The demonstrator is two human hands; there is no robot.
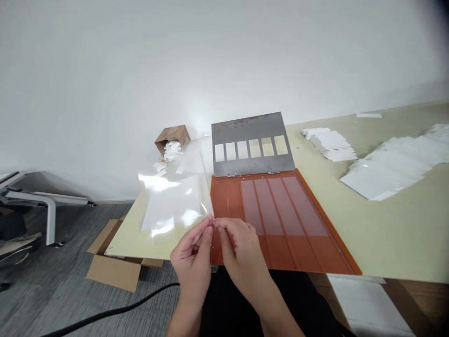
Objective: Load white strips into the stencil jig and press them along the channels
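Observation:
My left hand (194, 248) and my right hand (238, 243) meet at the left edge of an orange-brown tray (224, 243). Both are closed in a pinch, fingertips almost touching, on what looks like a thin clear plastic film (205, 192); its lower end is hidden by the fingers. Several clear strips lie side by side in the tray's ridged channels. Hinged to its far edge, a grey metal lid (245, 128) with a row of rectangular windows stands opened back. Left of my hands, glossy clear sheets (171, 206) lie on the table over something white.
A small cardboard box (180, 133) with white scraps stands at the back left. White card stacks (333, 146) and a long fanned row of white pieces (393, 168) lie right. An opened carton (115, 271) and a black cable (140, 302) are below the pale table (396, 234).

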